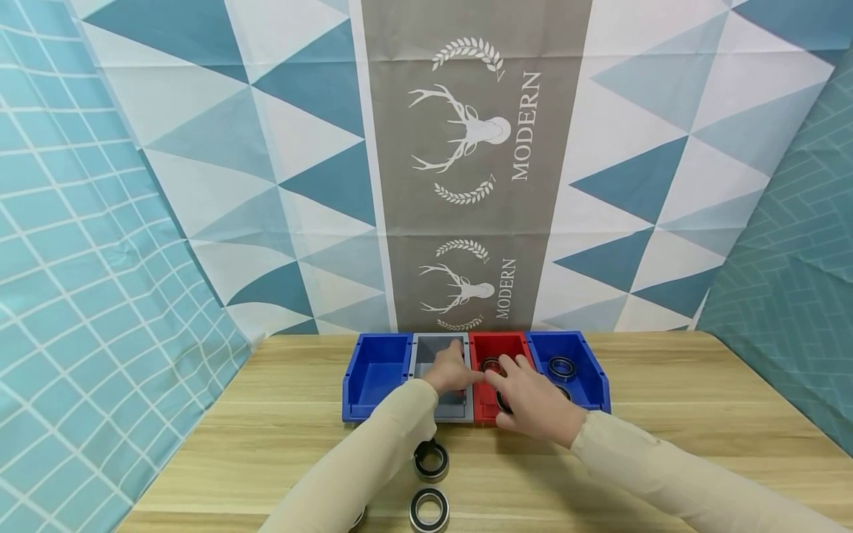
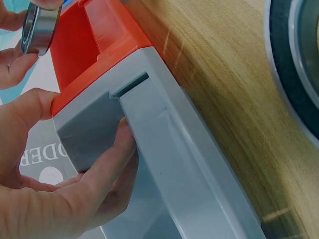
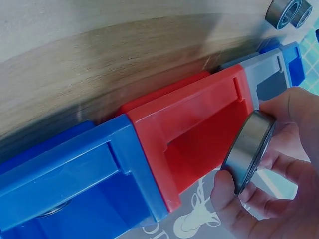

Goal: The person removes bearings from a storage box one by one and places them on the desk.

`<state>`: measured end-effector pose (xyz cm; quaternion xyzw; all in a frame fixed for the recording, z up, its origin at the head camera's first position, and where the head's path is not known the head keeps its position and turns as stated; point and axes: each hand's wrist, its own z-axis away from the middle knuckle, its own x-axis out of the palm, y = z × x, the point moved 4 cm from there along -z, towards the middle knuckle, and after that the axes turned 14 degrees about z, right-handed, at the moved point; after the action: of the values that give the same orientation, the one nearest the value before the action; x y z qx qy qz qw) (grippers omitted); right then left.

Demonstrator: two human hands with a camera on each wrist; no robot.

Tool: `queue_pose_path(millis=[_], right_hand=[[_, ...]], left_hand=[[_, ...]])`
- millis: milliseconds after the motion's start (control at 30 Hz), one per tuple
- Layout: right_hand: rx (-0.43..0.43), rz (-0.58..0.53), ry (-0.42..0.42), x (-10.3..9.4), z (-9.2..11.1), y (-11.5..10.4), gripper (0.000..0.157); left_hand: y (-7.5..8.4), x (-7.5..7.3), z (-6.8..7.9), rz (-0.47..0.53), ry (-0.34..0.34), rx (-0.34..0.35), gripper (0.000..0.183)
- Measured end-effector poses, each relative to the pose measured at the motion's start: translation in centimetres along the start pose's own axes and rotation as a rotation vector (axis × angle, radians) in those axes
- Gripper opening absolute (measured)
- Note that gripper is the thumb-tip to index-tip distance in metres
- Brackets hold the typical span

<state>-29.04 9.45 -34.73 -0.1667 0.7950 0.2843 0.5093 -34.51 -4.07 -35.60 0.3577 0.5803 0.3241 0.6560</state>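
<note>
My right hand (image 1: 543, 400) pinches a ball bearing (image 3: 248, 152) between thumb and fingers, tilted on edge over the red bin (image 3: 199, 144). In the left wrist view this bearing shows at upper left. Another bearing (image 1: 492, 366) lies inside the red bin. My left hand (image 2: 75, 189) reaches into the grey bin (image 2: 164, 149), its fairly straight fingers against the inside of the front lip. The left thumb rests at the wall shared with the red bin. Only grey plastic shows around those fingers.
Blue bins (image 1: 380, 374) close both ends of the row; the right one holds bearings (image 1: 562, 368). Several bearings (image 1: 429, 509) lie on the wooden table (image 1: 280, 414) in front, partly behind my left sleeve. A patterned cloth (image 1: 320, 148) hangs behind the table.
</note>
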Motion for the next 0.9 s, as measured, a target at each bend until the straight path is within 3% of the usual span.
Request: queue_pose_path(millis=[200,900], right_hand=[[-0.025,0.019,0.039,-0.4,0.3,-0.2,0.046],[-0.078,0.008,0.040,-1.2,1.8,-0.6,0.038]], left_hand=[[0.0,0.0,0.0,0.004,-0.005,-0.003,0.072],[0.0,0.1,-0.1,0.008,0.003,-0.005,0.071]])
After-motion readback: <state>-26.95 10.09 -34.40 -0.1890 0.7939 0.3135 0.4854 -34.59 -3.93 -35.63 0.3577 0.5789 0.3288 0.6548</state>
